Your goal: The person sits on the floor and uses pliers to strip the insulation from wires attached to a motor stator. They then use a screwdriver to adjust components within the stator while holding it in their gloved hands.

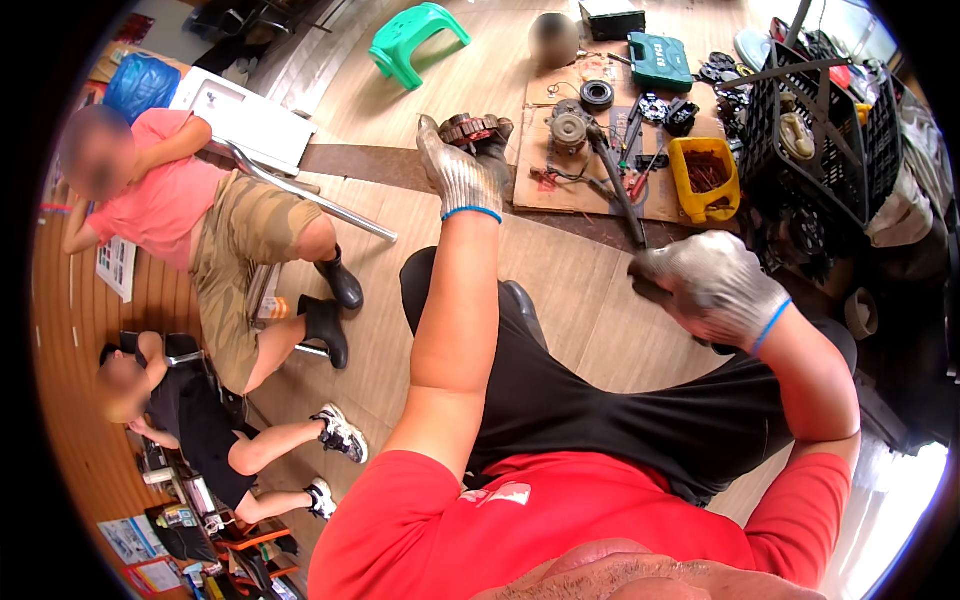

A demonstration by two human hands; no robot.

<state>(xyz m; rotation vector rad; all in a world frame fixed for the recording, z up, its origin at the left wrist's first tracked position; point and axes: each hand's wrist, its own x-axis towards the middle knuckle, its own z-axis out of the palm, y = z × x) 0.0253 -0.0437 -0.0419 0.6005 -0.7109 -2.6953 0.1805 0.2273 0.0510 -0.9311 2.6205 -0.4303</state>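
Observation:
My left hand, in a dirty white knit glove with a blue cuff, reaches out over the floor, its fingers closed around a round, ribbed metal part with a reddish-brown face. My right hand, gloved the same way and slightly blurred, is closed on the near end of a long dark bar-like tool. This tool slants up and left toward a grey round metal machine part on the cardboard; whether they touch is unclear. The fingertips of my right hand look blackened.
Beside the cardboard's parts and hand tools are a yellow cut-open container of brownish liquid and a green tool case. A black crate stands at right, a green stool farther off. Two people sit at left.

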